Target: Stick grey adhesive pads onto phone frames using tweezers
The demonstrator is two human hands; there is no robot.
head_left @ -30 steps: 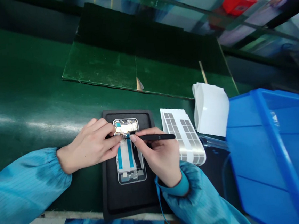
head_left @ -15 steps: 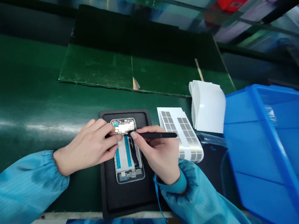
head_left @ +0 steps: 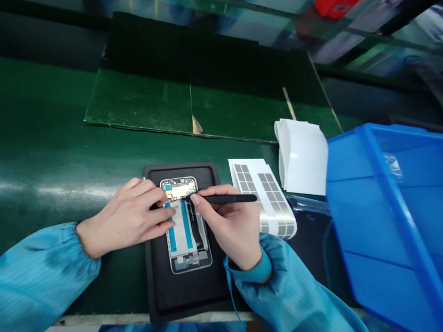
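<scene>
- Head view: right hand (head_left: 236, 226) is pinching black tool (head_left: 234, 198) over opened phone (head_left: 178, 231).
- Left hand (head_left: 127, 218), slightly spread, is resting at phone's edge; steadying lightly seems best.

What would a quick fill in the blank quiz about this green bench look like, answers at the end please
The tray under the opened phone is the colour ____.
The slim black tool is held in the person's ____ hand.
The shiny circuit board sits at the phone's ____ end, near or far from the person.
The big bin at the picture's right edge is coloured ____.
Missing words: black; right; far; blue.
</scene>
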